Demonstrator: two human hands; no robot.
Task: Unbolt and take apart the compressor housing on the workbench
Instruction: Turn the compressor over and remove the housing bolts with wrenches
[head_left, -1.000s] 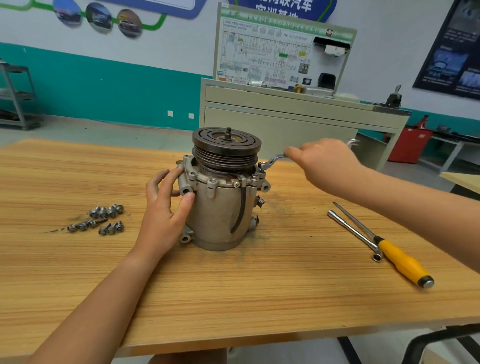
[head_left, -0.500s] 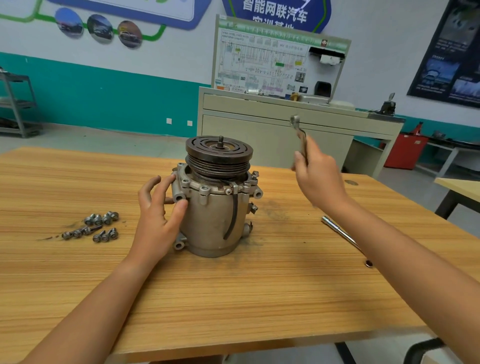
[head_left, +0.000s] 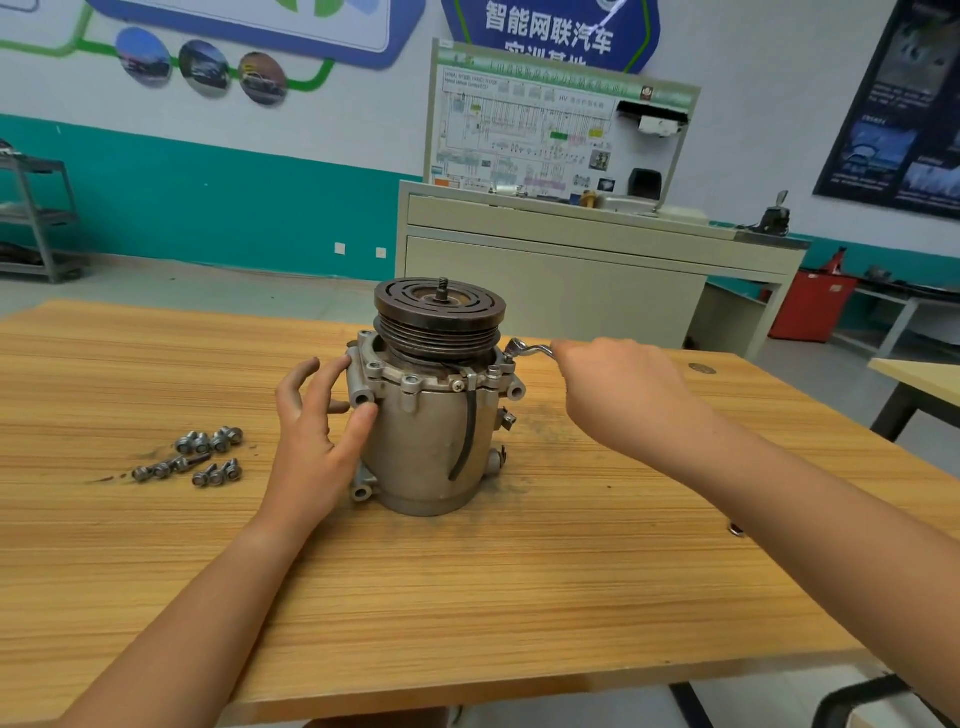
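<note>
Starting at the far left, a grey rack (head_left: 36, 218) stands on the floor against the teal wall, well behind the bench (head_left: 467, 597).

On the left part of the bench, loose bolts (head_left: 202, 457) lie in a small cluster, apart from the compressor.

Your left hand (head_left: 317, 431) is next. Its fingers are spread and nearly straight, not clenched. The thumb tip presses on the side of the housing just below a lug, and the index touches the left edge of the flange (head_left: 410, 382). The hand braces the housing and wraps round nothing.

The compressor (head_left: 431, 441) stands upright near the middle of the bench. The pulley (head_left: 439, 312) is on top, with a threaded shaft end poking up from its centre. A black strap runs down the front right of the housing. The wood just right of the base is smeared with dark grime.

The ring end of the wrench (head_left: 530, 351) sits at the right rear rim of the flange. You cannot tell whether it is seated on a bolt head. The handle runs rightward into your right hand (head_left: 623, 395), whose fingers are curled round it in a grasp. That hand is level with the flange, beside the pulley.

Behind the bench, a beige cabinet (head_left: 571, 275) carries a wiring board (head_left: 519, 130). A red bin (head_left: 810, 306) sits on the floor further right.
</note>
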